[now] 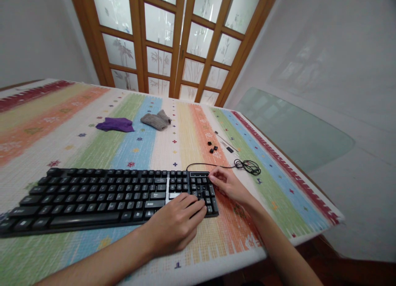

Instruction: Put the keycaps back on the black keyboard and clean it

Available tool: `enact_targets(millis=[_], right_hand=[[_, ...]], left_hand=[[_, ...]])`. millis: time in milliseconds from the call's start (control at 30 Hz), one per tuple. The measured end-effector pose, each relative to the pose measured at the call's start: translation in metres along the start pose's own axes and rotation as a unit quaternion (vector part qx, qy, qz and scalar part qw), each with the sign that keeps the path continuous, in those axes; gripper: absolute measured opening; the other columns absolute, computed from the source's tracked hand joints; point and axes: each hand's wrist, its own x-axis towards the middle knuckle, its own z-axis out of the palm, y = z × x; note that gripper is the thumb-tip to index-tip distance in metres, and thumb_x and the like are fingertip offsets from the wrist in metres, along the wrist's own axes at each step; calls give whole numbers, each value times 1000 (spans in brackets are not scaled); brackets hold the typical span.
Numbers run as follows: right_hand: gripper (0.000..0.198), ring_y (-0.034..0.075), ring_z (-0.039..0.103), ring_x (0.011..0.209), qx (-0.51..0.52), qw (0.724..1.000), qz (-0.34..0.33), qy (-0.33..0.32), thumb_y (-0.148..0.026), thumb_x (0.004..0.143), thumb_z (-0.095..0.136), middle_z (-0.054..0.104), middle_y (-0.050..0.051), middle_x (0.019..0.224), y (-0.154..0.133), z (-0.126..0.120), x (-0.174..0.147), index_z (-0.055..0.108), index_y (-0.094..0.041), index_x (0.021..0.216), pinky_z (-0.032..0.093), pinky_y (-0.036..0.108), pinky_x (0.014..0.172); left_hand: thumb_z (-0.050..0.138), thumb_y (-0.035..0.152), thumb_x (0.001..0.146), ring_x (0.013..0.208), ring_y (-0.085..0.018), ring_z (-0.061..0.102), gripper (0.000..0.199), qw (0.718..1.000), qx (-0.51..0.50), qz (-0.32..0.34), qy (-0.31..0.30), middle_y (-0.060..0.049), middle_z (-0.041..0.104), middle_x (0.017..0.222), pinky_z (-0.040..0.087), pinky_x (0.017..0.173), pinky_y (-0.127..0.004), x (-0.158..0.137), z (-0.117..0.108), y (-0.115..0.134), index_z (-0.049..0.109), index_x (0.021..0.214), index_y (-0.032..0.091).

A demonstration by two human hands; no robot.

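Observation:
A black keyboard [93,195] lies across the near side of the table. Over its lower right part rests my left hand [179,222], fingers lying apart on and around the number pad and arrow keys. My right hand [227,185] is at the upper right corner of the keyboard, thumb and forefinger pinched together by the number pad. Whatever is between those fingertips is too small to make out. Within the number pad [201,191], some spots look bare of keycaps. Several loose black keycaps [212,147] sit on the cloth behind the right hand.
A coiled black cable [247,166] runs from the keyboard's back edge. Near it lie a small black piece [229,150] and a thin rod-like tool [225,140]. A purple cloth [115,124] and a grey cloth [155,120] lie farther back on the striped tablecloth [185,133].

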Motion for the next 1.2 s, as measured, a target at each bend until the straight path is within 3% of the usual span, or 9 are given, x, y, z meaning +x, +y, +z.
enact_targets(millis=[333, 500, 633, 700, 833, 967, 1067, 1200], right_hand=[[49, 15, 53, 68, -8, 1000, -5, -5, -66, 83, 71, 58, 1, 77, 2, -1, 3, 57, -19, 82, 43, 27, 63], [51, 13, 49, 61, 3, 999, 30, 19, -64, 74, 80, 55, -2, 71, 3, -2, 6, 55, -19, 76, 38, 24, 55], [56, 9, 40, 46, 37, 995, 89, -4, -65, 67, 84, 49, -7, 57, 4, -3, 9, 52, -20, 80, 28, 21, 44], [55, 10, 44, 46, 24, 996, 89, -12, -65, 68, 83, 52, -6, 57, 5, -6, 10, 54, -20, 81, 31, 21, 44], [43, 15, 57, 57, -133, 990, 1, 46, -60, 86, 66, 63, 1, 68, 7, -21, 17, 60, -18, 80, 43, 25, 54], [24, 16, 60, 63, -325, 930, -61, 162, -35, 90, 58, 69, 7, 88, 11, -46, 40, 68, -15, 99, 49, 30, 66], [31, 17, 62, 69, -368, 912, -63, 168, -23, 86, 58, 68, 11, 107, 15, -57, 63, 70, -15, 113, 51, 34, 78], [38, 24, 66, 93, -423, 891, -62, 152, -13, 84, 56, 68, 13, 117, 19, -60, 87, 72, -15, 119, 49, 33, 88]], left_hand=[[55, 14, 90, 110, -29, 60, 36, 1000, 5, -2, 0, -16, 66, 119, 52, 92, -44, 0, 0, 0, 58, 125, 11], [54, 13, 90, 109, -29, 59, 35, 1000, 1, -5, -5, -16, 67, 118, 52, 92, -45, 0, -1, 1, 58, 125, 11], [55, 12, 89, 109, -29, 59, 34, 1000, 0, -9, -7, -15, 67, 118, 52, 93, -45, 1, -1, 1, 59, 123, 9], [56, 12, 88, 108, -29, 59, 36, 1000, -1, -9, -7, -15, 67, 118, 52, 94, -45, 1, -2, 2, 58, 124, 8], [56, 12, 89, 107, -29, 59, 36, 1000, -4, -6, -9, -14, 67, 116, 52, 95, -44, 0, -2, 1, 58, 125, 8], [58, 14, 89, 108, -29, 60, 36, 1000, -2, -3, -10, -14, 67, 116, 51, 95, -44, 0, -3, 1, 58, 124, 8], [58, 14, 89, 108, -28, 60, 36, 1000, 0, -3, -8, -14, 67, 115, 52, 93, -44, 0, -3, 1, 58, 124, 8], [59, 14, 89, 108, -28, 60, 34, 1000, 10, -4, -10, -15, 66, 115, 51, 92, -43, -1, -1, 1, 58, 123, 9]])
